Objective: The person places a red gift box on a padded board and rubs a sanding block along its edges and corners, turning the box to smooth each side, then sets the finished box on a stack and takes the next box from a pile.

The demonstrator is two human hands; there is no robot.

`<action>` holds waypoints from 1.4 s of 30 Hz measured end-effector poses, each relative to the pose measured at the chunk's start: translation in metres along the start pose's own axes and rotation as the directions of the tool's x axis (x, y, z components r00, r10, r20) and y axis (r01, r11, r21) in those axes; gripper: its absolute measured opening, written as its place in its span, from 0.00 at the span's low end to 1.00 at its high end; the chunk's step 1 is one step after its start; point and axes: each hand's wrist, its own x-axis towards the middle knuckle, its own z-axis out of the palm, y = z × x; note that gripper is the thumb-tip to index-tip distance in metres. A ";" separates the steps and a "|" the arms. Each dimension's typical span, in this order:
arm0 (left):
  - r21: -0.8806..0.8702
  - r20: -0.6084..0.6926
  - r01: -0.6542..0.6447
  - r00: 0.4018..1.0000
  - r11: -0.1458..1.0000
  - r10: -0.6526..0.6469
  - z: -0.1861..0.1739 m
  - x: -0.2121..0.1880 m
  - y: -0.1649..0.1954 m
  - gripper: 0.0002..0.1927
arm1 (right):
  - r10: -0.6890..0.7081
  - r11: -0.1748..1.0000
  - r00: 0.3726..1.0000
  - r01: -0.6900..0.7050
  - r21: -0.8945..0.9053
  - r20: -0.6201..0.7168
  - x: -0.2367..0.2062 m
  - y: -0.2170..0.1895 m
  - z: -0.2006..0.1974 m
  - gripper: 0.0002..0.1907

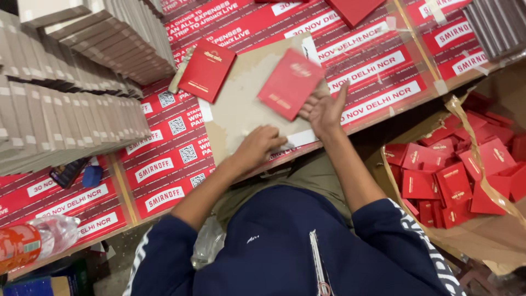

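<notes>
Right hand (323,109), grip spread, touches the blurred red card (290,83), seemingly unclasped, above the brown board (241,104). Left hand (257,147), fingers curled, presses the board's near edge, near the worktop (164,164) rim.

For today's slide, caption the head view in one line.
Right hand flips a flat red card cover; left hand presses the brown cardboard sheet.
</notes>
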 end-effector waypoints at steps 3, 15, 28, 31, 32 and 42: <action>-0.045 -0.255 0.135 0.956 0.990 -0.142 -0.021 -0.012 0.014 0.20 | -0.502 0.621 0.855 0.461 -0.634 0.130 -0.019 -0.002 0.011 0.54; 0.371 -0.429 0.235 0.901 0.898 -0.059 -0.016 0.092 -0.082 0.15 | 0.160 -0.668 0.705 0.592 -0.450 0.691 -0.051 0.000 0.031 0.49; 0.198 -0.475 0.481 0.809 0.854 -0.346 0.018 0.020 0.014 0.21 | 0.131 -0.718 0.620 0.598 -0.357 0.773 -0.054 -0.004 0.034 0.44; 0.311 -0.636 0.684 0.666 0.660 -0.391 0.002 0.061 -0.027 0.12 | 0.106 -0.676 0.661 0.596 -0.433 0.743 -0.054 -0.002 0.034 0.40; 0.365 -0.653 0.769 0.613 0.524 -0.446 0.006 0.077 -0.035 0.08 | 0.121 -0.665 0.669 0.603 -0.441 0.733 -0.055 -0.001 0.032 0.41; 0.407 -0.450 0.797 0.600 0.446 -0.662 0.073 0.238 -0.013 0.07 | 0.021 -0.407 0.602 0.735 -0.543 0.799 -0.024 0.027 -0.026 0.32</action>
